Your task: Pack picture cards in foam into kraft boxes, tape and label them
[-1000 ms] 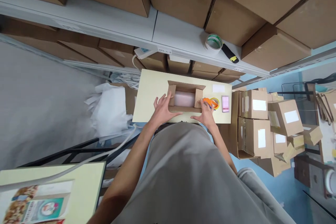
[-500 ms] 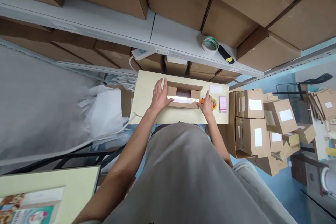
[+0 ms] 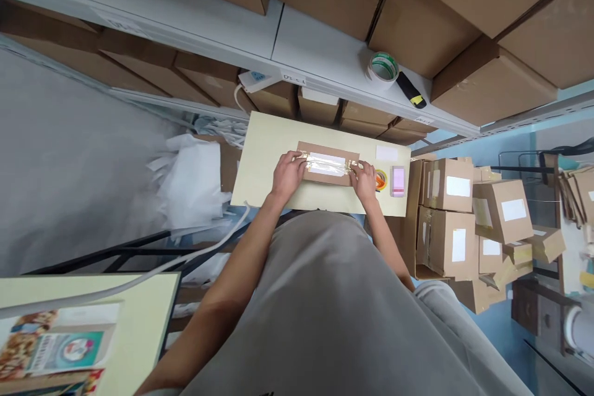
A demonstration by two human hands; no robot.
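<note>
A small cardboard box (image 3: 325,179) lies on the pale yellow tabletop (image 3: 266,136) with its top flaps folded together. Across its top runs a shiny strip of clear tape (image 3: 320,166), over a white label-like patch. At the box's left end, my left hand (image 3: 286,176) is closed, its fingertips on the tape end and box edge. My right hand (image 3: 364,179) grips the opposite end the same way, fingers curled. Just right of it rests an orange and yellow tape roll (image 3: 381,180).
Beyond the roll lie a pink printed card or phone (image 3: 398,181) and a white slip (image 3: 387,153). The shelf above holds a green-cored tape roll (image 3: 383,67), a black and yellow cutter (image 3: 411,90) and large boxes. Labelled cartons (image 3: 448,185) are stacked right; white sheets (image 3: 190,179) hang left.
The open box flaps have come down over the opening, with the tape now across the top. Both hands have curled their fingers in at the box ends. The view has shifted slightly.
</note>
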